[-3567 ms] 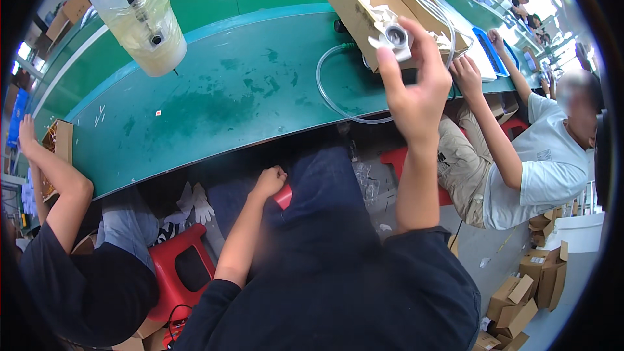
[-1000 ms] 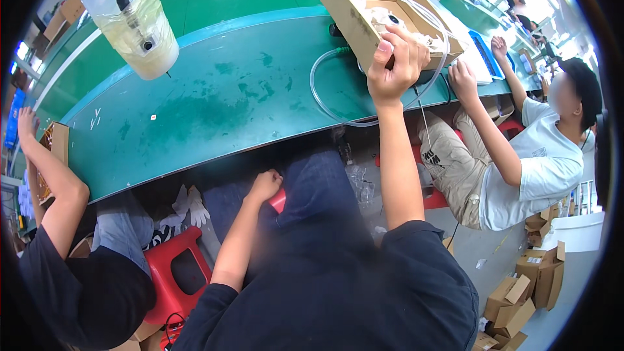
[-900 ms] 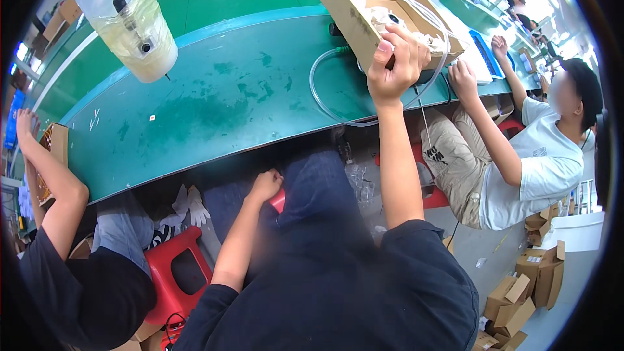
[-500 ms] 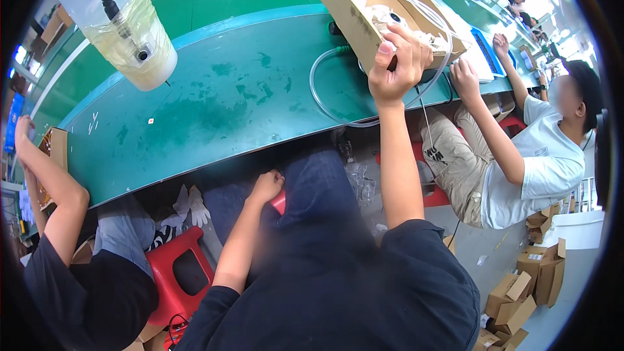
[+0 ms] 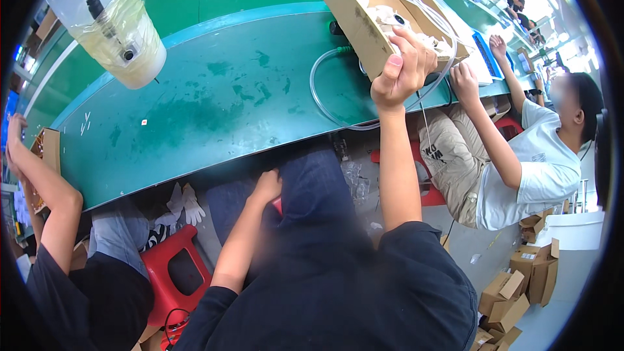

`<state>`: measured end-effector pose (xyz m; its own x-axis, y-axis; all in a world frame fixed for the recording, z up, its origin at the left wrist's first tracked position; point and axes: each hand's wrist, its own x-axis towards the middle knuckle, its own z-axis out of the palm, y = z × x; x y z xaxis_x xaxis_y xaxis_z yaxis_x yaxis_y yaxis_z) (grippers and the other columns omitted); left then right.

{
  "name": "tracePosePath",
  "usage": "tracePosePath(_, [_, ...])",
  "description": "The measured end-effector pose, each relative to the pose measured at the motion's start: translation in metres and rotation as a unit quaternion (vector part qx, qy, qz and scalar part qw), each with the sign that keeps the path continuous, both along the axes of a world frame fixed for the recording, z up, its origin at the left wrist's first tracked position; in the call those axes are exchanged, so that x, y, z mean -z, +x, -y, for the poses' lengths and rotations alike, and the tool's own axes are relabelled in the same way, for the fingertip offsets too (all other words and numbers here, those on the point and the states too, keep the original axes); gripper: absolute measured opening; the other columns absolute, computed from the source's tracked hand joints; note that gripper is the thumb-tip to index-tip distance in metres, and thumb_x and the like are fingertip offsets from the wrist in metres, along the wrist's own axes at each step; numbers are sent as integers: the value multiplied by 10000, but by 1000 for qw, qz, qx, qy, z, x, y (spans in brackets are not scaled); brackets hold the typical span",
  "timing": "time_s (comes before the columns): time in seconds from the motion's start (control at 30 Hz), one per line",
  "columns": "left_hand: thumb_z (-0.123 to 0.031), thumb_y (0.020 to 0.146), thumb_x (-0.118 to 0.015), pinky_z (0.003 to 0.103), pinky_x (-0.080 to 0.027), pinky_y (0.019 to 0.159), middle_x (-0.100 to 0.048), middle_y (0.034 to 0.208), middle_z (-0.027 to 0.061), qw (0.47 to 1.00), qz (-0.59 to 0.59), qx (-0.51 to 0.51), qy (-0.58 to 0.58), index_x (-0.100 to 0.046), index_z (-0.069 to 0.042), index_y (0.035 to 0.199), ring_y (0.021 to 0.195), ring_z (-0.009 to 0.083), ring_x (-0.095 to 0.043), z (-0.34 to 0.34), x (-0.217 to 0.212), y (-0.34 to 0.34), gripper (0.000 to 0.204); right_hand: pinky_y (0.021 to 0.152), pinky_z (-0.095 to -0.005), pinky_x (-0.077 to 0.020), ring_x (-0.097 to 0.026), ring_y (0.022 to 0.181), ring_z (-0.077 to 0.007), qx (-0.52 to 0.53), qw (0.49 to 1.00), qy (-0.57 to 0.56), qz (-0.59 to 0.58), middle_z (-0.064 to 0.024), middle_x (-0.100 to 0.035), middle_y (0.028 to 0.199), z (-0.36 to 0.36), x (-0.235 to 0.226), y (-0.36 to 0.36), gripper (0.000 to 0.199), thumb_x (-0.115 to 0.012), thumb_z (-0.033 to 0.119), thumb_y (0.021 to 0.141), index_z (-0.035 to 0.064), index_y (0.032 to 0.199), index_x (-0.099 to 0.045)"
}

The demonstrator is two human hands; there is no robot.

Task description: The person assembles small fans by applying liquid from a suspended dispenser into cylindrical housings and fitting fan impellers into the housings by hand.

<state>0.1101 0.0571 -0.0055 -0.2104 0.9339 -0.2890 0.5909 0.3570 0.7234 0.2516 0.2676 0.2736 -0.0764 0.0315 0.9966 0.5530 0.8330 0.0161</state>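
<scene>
My right hand [image 5: 403, 75] is raised at the near side of a shallow cardboard box [image 5: 354, 23]. Its fingers are curled and its thumb points up; whatever lies inside the grip is hidden. White crumpled material [image 5: 439, 44] and a small part with a dark round end [image 5: 399, 20] lie in the box, just beyond my fingers. Clear tubing [image 5: 416, 1] crosses over the box and loops down past my wrist. A thin rod [image 5: 424, 120] hangs below this hand. My left hand [image 5: 268, 185] rests in my lap, fingers bent, above a red stool seat [image 5: 278, 206].
A translucent tape-wrapped cup [image 5: 133, 52] with a black cable hangs over the green table [image 5: 214, 110] at left. Co-workers sit close on both sides; a bare hand [image 5: 465, 81] on the right is near the box. Open cartons [image 5: 504, 289] stand on the floor at right.
My right hand has turned slightly and sits a little lower, with its fingers more tightly curled. The whole view has shifted slightly. The left co-worker's hands have changed position.
</scene>
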Motion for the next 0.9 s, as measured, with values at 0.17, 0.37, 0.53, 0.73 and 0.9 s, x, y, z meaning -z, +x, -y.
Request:
tracePosePath(0.17, [-167, 748, -545, 443, -442, 770, -556, 856, 306, 999, 6, 9, -32, -590, 78, 860, 865, 418, -550, 2, 1, -6, 273, 809, -333, -330, -531, 787, -244, -3, 1000, -3, 0, -122, -626, 876, 0, -1, -1, 322, -363, 227, 811, -6, 787, -584])
tracePosePath(0.37, [-154, 751, -530, 447, -437, 791, -556, 875, 309, 999, 9, 22, -43, -586, 76, 875, 887, 419, -544, 0, 1, -6, 267, 799, -325, -316, -521, 791, -221, 0, 1000, 3, -5, -84, -619, 877, -4, 3, 1, 319, -359, 271, 820, 36, 805, -575])
tracePosePath(0.53, [-140, 756, -521, 442, -431, 809, -566, 910, 290, 999, -7, 35, -35, -580, 59, 906, 908, 405, -544, -1, 18, -7, 256, 804, -324, -311, -520, 794, -220, -5, 1000, 1, -5, -83, -619, 878, -3, 2, -3, 331, -349, 277, 825, 38, 811, -578])
tracePosePath(0.73, [-156, 757, -533, 421, -439, 793, -586, 908, 247, 997, -12, 63, -46, -579, 26, 918, 890, 383, -558, -6, 3, -7, 248, 811, -323, -306, -520, 793, -216, -11, 1000, 0, 2, -81, -619, 879, -4, 1, 0, 330, -348, 267, 827, 37, 820, -584])
tracePosePath(0.9, [-147, 756, -531, 409, -450, 754, -596, 858, 226, 997, 18, 53, -60, -577, 5, 890, 847, 373, -568, -5, -12, -10, 208, 812, -326, -308, -526, 800, -214, -9, 1000, -3, -8, -82, -620, 879, -5, 3, 0, 338, -349, 268, 828, 32, 828, -591])
